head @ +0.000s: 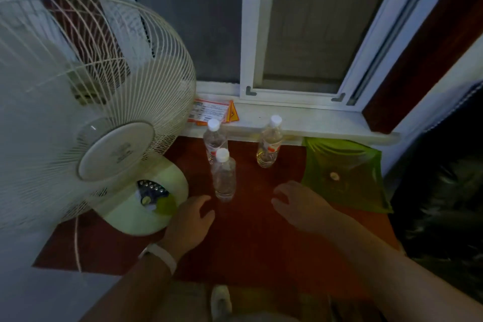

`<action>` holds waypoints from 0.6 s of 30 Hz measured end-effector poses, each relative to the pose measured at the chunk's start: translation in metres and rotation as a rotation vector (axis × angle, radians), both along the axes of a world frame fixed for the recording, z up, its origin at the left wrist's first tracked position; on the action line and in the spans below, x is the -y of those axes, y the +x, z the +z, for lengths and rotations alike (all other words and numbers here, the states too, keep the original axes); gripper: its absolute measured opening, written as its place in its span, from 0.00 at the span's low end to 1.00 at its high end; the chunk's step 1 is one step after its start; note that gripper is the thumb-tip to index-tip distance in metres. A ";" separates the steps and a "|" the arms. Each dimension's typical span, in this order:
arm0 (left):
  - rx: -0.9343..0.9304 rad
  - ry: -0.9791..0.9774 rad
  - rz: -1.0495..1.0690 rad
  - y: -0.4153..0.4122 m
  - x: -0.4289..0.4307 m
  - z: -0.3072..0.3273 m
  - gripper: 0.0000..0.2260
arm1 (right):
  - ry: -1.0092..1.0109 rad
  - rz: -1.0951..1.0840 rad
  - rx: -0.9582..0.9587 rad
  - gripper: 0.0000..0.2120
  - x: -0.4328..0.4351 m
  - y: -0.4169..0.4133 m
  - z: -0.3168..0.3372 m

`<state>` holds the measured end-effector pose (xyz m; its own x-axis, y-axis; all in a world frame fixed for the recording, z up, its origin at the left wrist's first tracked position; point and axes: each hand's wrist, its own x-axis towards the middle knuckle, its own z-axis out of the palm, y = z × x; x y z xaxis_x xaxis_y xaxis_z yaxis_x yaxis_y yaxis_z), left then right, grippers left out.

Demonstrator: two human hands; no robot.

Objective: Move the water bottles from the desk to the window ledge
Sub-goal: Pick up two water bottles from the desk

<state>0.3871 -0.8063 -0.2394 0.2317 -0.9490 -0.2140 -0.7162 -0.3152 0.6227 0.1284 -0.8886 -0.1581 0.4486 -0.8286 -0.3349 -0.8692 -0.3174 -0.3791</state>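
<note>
Three bottles (224, 174) stand beyond seemingly empty, loosely open left hand (188, 222) and right hand (300, 206).

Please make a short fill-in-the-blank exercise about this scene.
1. ____ water bottles stand on the desk.
2. Every bottle cap is ____.
3. The left hand and the right hand hold ____.
4. The fan stands ____ of the bottles.

Missing words: three; white; nothing; left
</note>
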 end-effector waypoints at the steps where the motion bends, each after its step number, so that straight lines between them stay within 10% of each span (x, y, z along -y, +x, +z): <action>1: -0.037 0.009 0.003 0.004 0.007 -0.003 0.20 | 0.008 -0.021 0.000 0.18 0.003 0.006 -0.002; 18: -0.553 -0.098 0.165 -0.013 0.070 -0.029 0.33 | 0.171 -0.630 0.440 0.19 0.064 0.033 -0.051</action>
